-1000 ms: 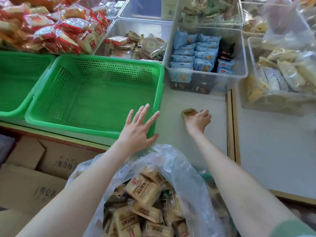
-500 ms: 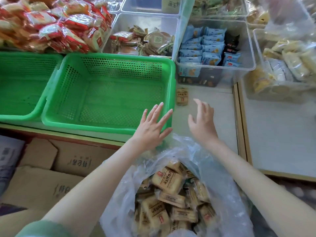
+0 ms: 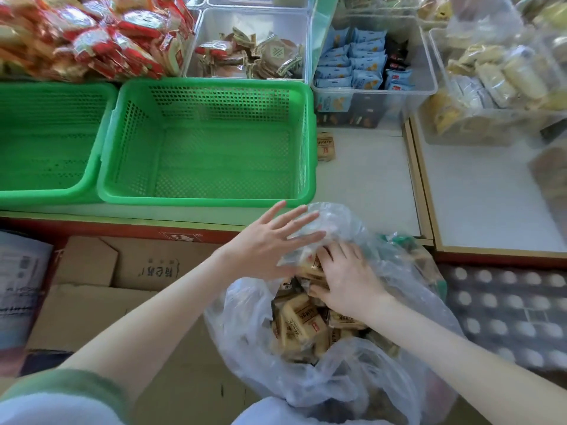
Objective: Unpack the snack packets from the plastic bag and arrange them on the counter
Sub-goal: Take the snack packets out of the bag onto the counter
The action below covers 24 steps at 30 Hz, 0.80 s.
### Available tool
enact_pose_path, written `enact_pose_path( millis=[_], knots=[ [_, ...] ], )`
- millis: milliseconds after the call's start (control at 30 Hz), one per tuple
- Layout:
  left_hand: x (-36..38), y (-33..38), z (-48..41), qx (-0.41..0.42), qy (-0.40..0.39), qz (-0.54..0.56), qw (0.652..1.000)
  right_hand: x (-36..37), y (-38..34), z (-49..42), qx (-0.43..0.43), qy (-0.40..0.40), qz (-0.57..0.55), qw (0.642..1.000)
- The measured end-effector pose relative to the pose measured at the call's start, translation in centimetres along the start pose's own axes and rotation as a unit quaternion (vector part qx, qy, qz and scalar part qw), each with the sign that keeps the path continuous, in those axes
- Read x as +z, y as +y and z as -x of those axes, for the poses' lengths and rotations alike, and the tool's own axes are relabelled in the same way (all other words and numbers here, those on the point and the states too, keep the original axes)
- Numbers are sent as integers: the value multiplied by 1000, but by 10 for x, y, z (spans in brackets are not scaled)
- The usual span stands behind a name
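Note:
A clear plastic bag (image 3: 251, 326) stands open below the counter's front edge, full of tan snack packets (image 3: 302, 320). My right hand (image 3: 346, 277) is inside the bag's mouth, its fingers and thumb curled around packets at the top of the pile; the fingertips are hidden. My left hand (image 3: 267, 243) has its fingers spread and straight and touches the bag's upper rim, holding it back. One tan snack packet (image 3: 325, 146) lies alone on the white counter (image 3: 368, 179), just right of the green basket.
Two empty green baskets (image 3: 214, 200) (image 3: 46, 191) sit on the counter's left. Clear bins (image 3: 374, 87) of blue and other snacks line the back, with red packets (image 3: 101, 41) at the far left. Cardboard boxes (image 3: 101, 302) lie below.
My right hand left a packet on the counter, drew back and went down into the bag. My left hand moved from the basket's corner to the bag's rim.

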<state>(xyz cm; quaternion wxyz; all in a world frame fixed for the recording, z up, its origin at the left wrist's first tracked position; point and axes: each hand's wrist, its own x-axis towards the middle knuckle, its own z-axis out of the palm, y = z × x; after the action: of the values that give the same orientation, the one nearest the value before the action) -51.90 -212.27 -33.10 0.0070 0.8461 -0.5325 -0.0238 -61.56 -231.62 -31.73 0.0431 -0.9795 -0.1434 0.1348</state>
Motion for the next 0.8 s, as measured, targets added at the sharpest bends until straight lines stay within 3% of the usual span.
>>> enact_pose_path(
  millis=[100,200,300,433,533,600,633,733,800],
  knots=[
    [-2,-4,-9,-70,-39,-36,996,-6,-6,-3,6,-25,5,1000],
    [-10,-13,-25,-147,-17,34,988,-18,-1,-6,-16,-84,-20,996],
    [-14,-25,-49,-168,50,82,981,-44,18,-10,-72,-107,-163,978],
    [-9,-45,-82,-244,46,133,959,-89,61,-28,-67,-107,-415,901],
    [7,-53,-97,-251,7,150,956,-91,106,-56,-36,-40,-574,817],
    [17,-53,-100,-264,-22,159,951,-70,133,-86,42,36,-656,753],
    [23,-52,-102,-267,-35,144,952,-53,144,-106,112,86,-644,752],
    [36,-51,-103,-250,-13,97,963,0,158,-163,325,160,-402,841],
    [40,-53,-103,-243,-4,89,966,25,154,-189,341,153,-304,877]
  ],
)
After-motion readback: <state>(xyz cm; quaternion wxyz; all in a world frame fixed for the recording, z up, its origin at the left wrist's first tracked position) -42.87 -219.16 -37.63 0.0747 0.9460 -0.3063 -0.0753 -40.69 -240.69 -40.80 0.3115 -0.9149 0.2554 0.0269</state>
